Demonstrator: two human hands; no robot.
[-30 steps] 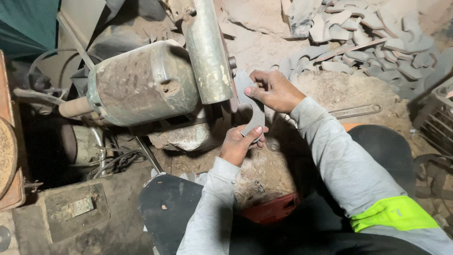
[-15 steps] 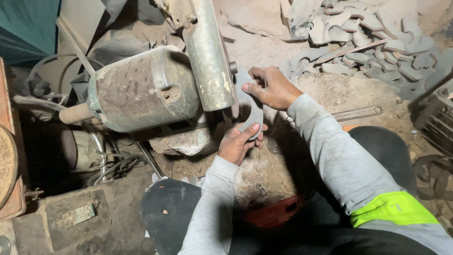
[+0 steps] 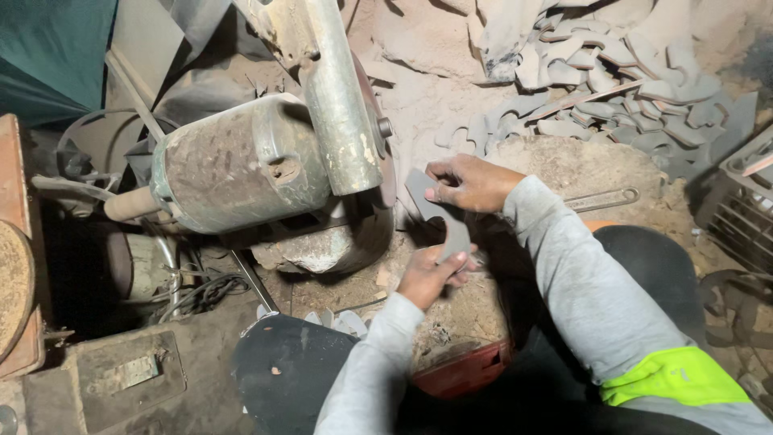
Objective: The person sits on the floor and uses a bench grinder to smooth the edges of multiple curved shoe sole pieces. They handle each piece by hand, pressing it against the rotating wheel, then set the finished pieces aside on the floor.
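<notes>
a flat grey metal blank [image 3: 441, 216] is held by both hands against the edge of the grinding wheel [image 3: 385, 153], just right of the dusty motor housing [image 3: 241, 165]. little open room is left around the blank: the wheel and its guard [image 3: 338, 97] close it in on the left, a dust-covered mound [image 3: 580, 169] on the right, and the person's knees on the near side. the far end of the blank is pinched by the right hand [image 3: 467, 184], fingers together on its upper face. the near end is clamped by the left hand [image 3: 427, 275], thumb on top and fingers curled beneath. the contact point between blank and wheel is shadowed and cannot be made out. a pile of similar cut metal pieces [image 3: 612, 89] lies far right, partly cut off by the top edge. a long wrench [image 3: 604, 198] lies on the mound, partly hidden behind the right forearm. both forearms are bent inward, in grey sleeves.
</notes>
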